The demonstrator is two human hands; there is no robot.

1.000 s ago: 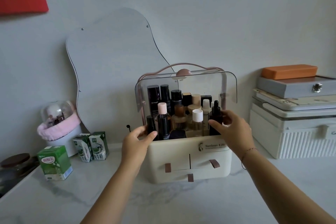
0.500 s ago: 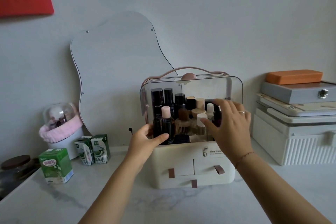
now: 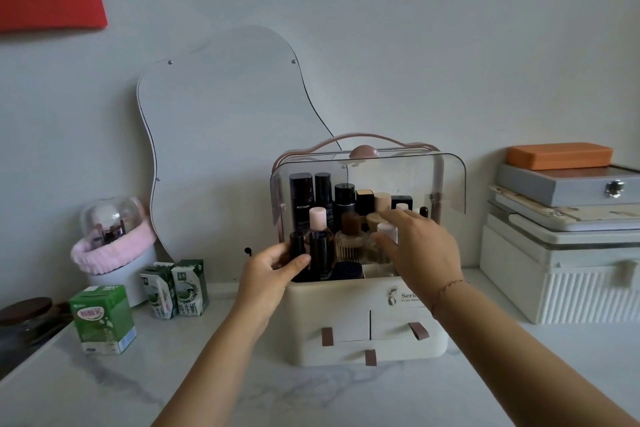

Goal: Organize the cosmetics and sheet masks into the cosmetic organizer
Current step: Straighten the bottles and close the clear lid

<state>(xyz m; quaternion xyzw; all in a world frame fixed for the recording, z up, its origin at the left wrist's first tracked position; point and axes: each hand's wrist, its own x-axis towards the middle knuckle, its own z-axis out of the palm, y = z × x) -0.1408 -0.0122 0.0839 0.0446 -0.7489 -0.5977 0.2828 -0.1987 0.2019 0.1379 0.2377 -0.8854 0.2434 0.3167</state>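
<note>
Most bottles (image 3: 341,218) already stand in the cosmetic organizer (image 3: 367,322); your left hand (image 3: 273,267) grips a small dark bottle (image 3: 298,248), right hand (image 3: 419,250) spread wide, empty; sheet masks unseen

Two bare forearms reach in from the lower edge of the head view, with no sleeves in sight. The left hand (image 3: 268,270) wears nothing that shows: no ring, no band at the wrist. The right hand (image 3: 420,253) has a thin reddish cord bracelet (image 3: 446,289) around the wrist, slack enough to hang a little to the underside, with a small bead or knot on it. Its fingers look bare, though motion blur softens them. The nails that show are short and unpainted.
</note>
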